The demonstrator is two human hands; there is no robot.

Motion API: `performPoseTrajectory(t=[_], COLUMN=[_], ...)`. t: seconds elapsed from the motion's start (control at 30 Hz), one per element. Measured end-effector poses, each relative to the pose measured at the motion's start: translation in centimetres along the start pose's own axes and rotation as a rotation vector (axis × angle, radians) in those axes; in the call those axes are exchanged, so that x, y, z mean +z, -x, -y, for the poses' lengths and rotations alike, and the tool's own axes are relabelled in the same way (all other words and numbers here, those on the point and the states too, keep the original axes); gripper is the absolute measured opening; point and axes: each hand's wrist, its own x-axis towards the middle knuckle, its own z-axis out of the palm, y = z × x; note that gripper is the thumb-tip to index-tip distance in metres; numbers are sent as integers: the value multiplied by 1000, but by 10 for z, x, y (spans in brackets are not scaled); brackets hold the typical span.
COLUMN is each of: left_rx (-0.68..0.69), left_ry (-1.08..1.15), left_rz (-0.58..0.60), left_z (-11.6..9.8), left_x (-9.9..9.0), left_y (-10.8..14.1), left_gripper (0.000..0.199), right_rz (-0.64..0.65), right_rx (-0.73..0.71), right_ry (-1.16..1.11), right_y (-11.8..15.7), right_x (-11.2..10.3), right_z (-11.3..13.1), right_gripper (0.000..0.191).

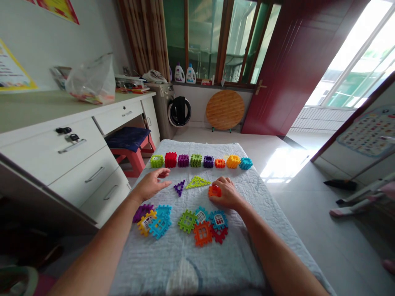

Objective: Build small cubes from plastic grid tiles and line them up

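Note:
My right hand point(226, 192) is closed around an orange interlocking building piece point(214, 191), low over the cloth. My left hand point(153, 184) has its fingers apart and holds nothing; it is beside a purple triangle piece point(179, 188). A lime green triangle piece point(198, 182) lies between the hands. Nearer to me are two loose groups of flat square pieces: blue ones point(161, 222) with yellow and purple on the left, and a green one point(187, 221) with orange, blue and red on the right. Beyond the hands stand several stacks in a row, among them a red stack point(170, 159).
A pale cloth point(154, 267) covers the table. Left are a white desk point(61, 152) with a plastic bag point(92, 82) and a red stool point(132, 152). A washing machine point(165, 109), a round wooden board point(225, 109) and a red door point(286, 70) stand behind.

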Motion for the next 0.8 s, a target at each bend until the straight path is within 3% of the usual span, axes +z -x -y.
performPoseTrajectory(t=[0.13, 0.23, 0.63, 0.8], left_rx=[-98, -120, -82, -85], left_ry=[268, 333, 278, 259], left_rz=[-156, -198, -145, -138], left_z=[38, 51, 60, 58], left_x=[0, 5, 6, 6], left_y=[4, 4, 3, 4], left_gripper=[56, 55, 46, 47], right_rz=[-68, -83, 5, -4], right_rx=[13, 16, 35, 54], right_ry=[-23, -5, 91, 113], right_y=[3, 6, 2, 3], right_x=[-4, -3, 2, -2], right_z=[-9, -12, -4, -1], right_gripper=[41, 43, 42, 55])
